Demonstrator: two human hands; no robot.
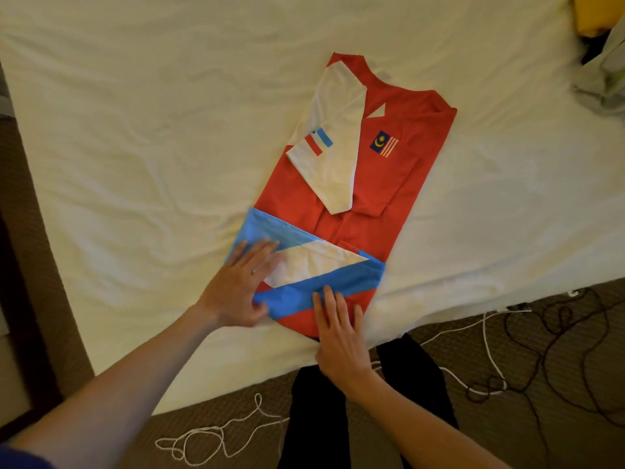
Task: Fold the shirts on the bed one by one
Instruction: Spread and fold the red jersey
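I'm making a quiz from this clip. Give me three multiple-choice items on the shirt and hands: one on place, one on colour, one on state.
1. Where does the shirt lie?
A. on the bed
B. on the floor
C. on a chair

2. What colour is the shirt's folded-in sleeve?
A. black
B. white
C. green

3. How are the left hand and right hand?
A. both fists
B. both lifted clear
C. both flat on the shirt's lower end

Key: 1 A, white sheet lies under it; 2 B, white sleeve crosses the red body; 3 C, straight fingers rest on the cloth.
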